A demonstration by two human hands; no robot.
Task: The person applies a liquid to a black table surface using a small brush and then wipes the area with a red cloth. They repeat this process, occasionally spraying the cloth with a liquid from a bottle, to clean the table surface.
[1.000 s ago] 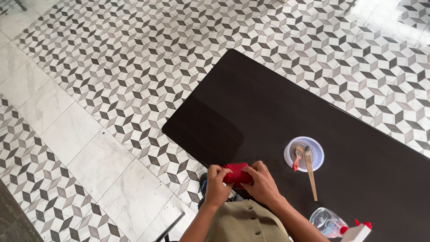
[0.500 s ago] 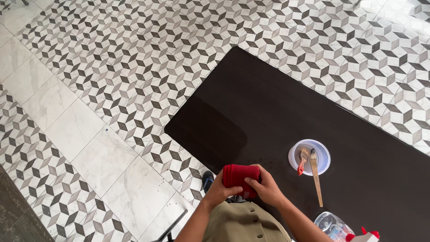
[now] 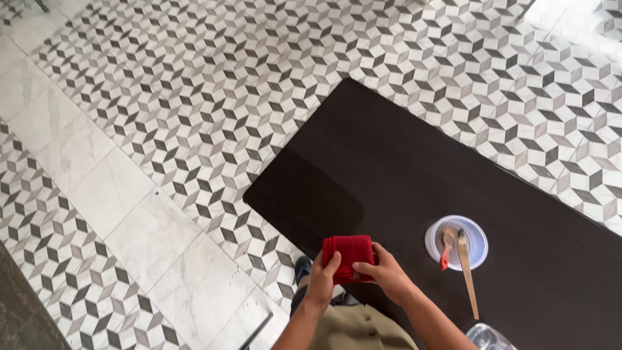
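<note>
you've got the folded red cloth in both hands, held just off the near edge of the dark tabletop, close to its near-left corner. left hand: thumb on the cloth's front, fingers wrapped behind its left side, pinching it. right hand: fingers curled over the right edge, pinching too.

handling, my read: soft, light, limp, not fragile, not slippery. it'll sag or unfold if you hold one layer, so grip across the whole folded stack at the side edges.

further right near that edge: a white bowl with a small red-tipped brush in it and a wooden stick lying across the rim.

can't tell how many folds the cloth has; its back face is hidden. a clear container is cut off at the bottom, can't identify it.
</note>
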